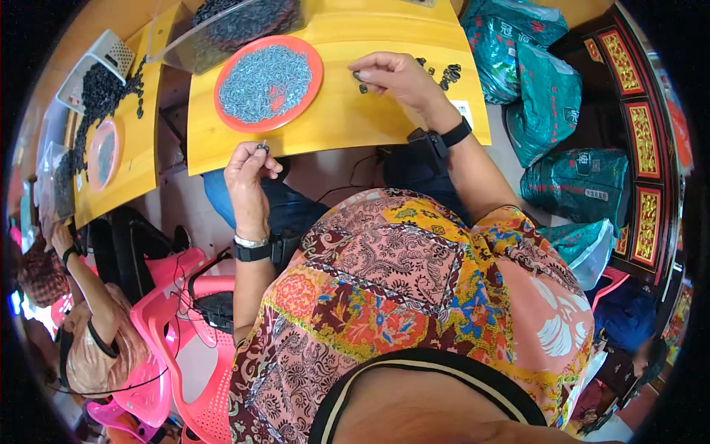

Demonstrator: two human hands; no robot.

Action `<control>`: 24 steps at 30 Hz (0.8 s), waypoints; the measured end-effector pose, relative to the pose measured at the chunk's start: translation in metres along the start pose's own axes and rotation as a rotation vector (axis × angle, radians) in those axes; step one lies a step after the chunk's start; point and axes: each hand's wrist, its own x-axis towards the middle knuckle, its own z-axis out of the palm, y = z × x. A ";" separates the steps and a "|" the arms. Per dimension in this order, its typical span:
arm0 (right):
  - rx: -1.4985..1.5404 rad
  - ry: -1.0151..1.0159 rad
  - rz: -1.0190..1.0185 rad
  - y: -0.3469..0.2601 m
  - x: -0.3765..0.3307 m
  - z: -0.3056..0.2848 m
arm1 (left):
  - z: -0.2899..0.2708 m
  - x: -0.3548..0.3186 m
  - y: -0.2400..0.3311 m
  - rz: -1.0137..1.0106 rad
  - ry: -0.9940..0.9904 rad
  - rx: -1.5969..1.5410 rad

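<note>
My left hand (250,174) is closed at the table's near edge, pinching a small black part (262,149) with a thin silver screw standing up from it. Above the yellow tabletop, my right hand (403,83) has thumb and forefinger pressed around another small dark part (358,75). Just under those fingers a loose black part (363,89) shows on the table. Between my hands and farther back lies a red round plate (317,80), heaped with silver screws (266,81).
Several black parts (450,76) lie right of my right hand. A clear bin (185,55) of black pieces stands behind the plate. Teal sacks (543,103) line the right side. At left, another person (96,311) sits by a second yellow table (133,163) and pink chairs (211,377).
</note>
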 end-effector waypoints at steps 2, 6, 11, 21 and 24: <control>0.052 -0.024 -0.035 -0.005 0.002 0.017 | -0.001 0.000 -0.001 0.008 -0.005 -0.022; 0.099 -0.105 -0.172 -0.002 0.012 0.034 | -0.001 -0.003 0.002 0.022 0.001 0.024; 0.056 -0.122 -0.242 -0.004 0.017 0.054 | -0.003 -0.007 0.005 0.007 0.003 0.060; 0.092 -0.175 -0.049 -0.008 0.026 0.074 | 0.011 0.000 0.009 0.002 -0.008 0.062; 0.168 -0.226 -0.011 -0.008 0.033 0.080 | 0.012 0.002 0.008 0.010 -0.006 0.074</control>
